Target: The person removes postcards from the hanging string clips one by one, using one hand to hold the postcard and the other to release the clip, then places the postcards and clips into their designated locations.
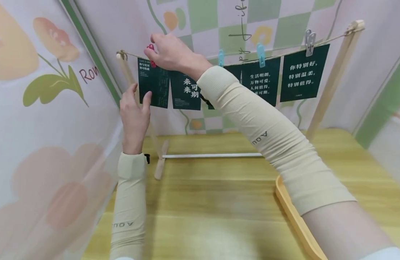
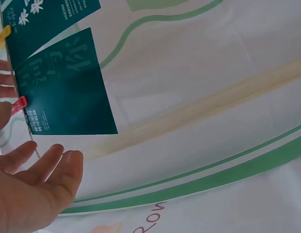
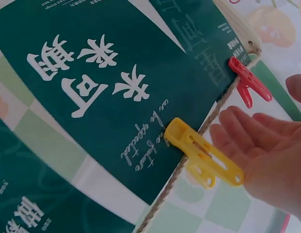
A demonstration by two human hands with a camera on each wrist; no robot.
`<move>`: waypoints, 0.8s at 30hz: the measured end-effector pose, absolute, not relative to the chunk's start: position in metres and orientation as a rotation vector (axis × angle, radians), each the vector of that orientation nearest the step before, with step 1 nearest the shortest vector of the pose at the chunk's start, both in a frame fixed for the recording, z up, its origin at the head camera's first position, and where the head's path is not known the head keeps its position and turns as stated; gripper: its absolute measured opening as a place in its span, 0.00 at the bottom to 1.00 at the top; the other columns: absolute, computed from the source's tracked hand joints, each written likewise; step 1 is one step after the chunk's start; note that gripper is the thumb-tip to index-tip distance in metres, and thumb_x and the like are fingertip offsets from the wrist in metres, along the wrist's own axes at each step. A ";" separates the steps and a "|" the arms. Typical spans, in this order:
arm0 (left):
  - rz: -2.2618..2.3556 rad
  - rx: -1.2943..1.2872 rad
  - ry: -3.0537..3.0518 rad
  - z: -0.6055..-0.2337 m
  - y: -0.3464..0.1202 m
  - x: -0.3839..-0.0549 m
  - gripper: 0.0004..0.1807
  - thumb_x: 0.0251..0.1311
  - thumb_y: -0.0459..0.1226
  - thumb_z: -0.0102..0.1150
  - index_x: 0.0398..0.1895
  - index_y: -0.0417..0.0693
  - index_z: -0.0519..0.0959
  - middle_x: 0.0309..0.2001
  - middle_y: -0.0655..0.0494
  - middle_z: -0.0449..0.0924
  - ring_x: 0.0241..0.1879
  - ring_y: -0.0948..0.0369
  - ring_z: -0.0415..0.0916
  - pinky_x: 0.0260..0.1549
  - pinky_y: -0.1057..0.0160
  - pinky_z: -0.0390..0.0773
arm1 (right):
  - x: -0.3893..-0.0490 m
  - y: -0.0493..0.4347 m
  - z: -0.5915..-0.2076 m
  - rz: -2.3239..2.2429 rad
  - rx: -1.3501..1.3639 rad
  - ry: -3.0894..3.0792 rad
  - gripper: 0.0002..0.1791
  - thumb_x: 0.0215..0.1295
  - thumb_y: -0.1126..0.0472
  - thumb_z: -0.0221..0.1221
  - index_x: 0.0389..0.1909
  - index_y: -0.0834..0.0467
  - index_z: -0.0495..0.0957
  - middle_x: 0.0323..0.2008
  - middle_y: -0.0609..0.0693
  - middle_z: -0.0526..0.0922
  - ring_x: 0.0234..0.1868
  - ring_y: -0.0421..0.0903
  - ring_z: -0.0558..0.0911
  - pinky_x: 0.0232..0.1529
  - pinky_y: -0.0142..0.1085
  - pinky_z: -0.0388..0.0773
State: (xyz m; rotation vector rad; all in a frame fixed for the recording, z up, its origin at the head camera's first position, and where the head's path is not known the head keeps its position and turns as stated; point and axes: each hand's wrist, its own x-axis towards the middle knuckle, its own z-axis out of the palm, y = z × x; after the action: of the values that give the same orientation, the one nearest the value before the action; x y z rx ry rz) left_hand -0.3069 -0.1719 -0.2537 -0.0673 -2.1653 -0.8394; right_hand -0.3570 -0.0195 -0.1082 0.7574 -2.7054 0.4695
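A dark green card [image 1: 153,85] with white lettering hangs at the left end of a twine line [image 3: 162,194], fastened by a red clothespin [image 3: 250,82]. Just behind that clothespin is my right hand [image 1: 174,54], its fingers extended and thumb apart, with a gap to the clip in the right wrist view. My left hand [image 1: 135,117] is raised at the card's left edge, fingers loosely spread, holding nothing. Beside this card hangs another green card [image 3: 92,77], held by a yellow clothespin [image 3: 204,153] that my right hand hides in the head view.
Wooden posts [image 1: 333,79] carry the twine at both ends, with a white rod [image 1: 213,155] low between them. More cards hang rightward under blue clothespins [image 1: 261,55] and a grey clothespin [image 1: 310,43]. A yellow tray [image 1: 297,220] lies on the table [image 1: 200,202], partly under my right forearm.
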 end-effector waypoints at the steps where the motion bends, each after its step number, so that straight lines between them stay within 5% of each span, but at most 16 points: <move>1: -0.835 -0.068 -2.171 -0.253 -0.172 -0.307 0.33 0.68 0.56 0.50 0.69 0.46 0.67 0.68 0.47 0.70 0.65 0.49 0.67 0.68 0.54 0.67 | -0.357 -0.021 -0.108 0.458 0.738 -2.721 0.31 0.75 0.40 0.40 0.69 0.55 0.61 0.51 0.50 0.80 0.48 0.43 0.82 0.56 0.31 0.77; 6: -0.861 -0.016 -2.216 -0.249 -0.172 -0.311 0.36 0.65 0.59 0.51 0.71 0.52 0.64 0.72 0.52 0.64 0.67 0.51 0.61 0.70 0.54 0.63 | -0.360 -0.026 -0.105 0.433 0.659 -2.791 0.35 0.74 0.38 0.40 0.74 0.54 0.55 0.54 0.49 0.77 0.49 0.42 0.80 0.58 0.33 0.77; 14: -0.868 0.061 -2.297 -0.243 -0.174 -0.318 0.33 0.68 0.50 0.55 0.73 0.52 0.61 0.72 0.47 0.61 0.66 0.49 0.57 0.67 0.51 0.65 | -0.364 -0.030 -0.102 0.499 0.692 -2.773 0.26 0.75 0.44 0.41 0.63 0.56 0.65 0.34 0.42 0.69 0.29 0.38 0.74 0.33 0.28 0.73; 19: -0.878 0.055 -2.324 -0.244 -0.176 -0.319 0.31 0.70 0.48 0.54 0.73 0.51 0.60 0.71 0.45 0.62 0.65 0.48 0.59 0.66 0.50 0.66 | -0.368 -0.031 -0.102 0.593 0.713 -2.746 0.17 0.74 0.44 0.43 0.43 0.52 0.70 0.27 0.42 0.72 0.24 0.38 0.71 0.29 0.31 0.69; 24: -0.907 0.070 -2.338 -0.248 -0.180 -0.317 0.29 0.72 0.45 0.51 0.73 0.51 0.60 0.70 0.43 0.63 0.64 0.48 0.59 0.64 0.50 0.68 | -0.370 -0.034 -0.100 0.594 0.761 -2.723 0.18 0.74 0.50 0.43 0.25 0.50 0.73 0.18 0.39 0.76 0.17 0.37 0.67 0.22 0.32 0.63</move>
State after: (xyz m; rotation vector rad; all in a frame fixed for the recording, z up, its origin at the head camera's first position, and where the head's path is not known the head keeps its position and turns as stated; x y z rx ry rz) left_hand -0.3174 -0.1799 -0.2475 0.0696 -2.3376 -0.9066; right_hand -0.3702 -0.0337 -0.1002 0.7607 -2.7225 0.5942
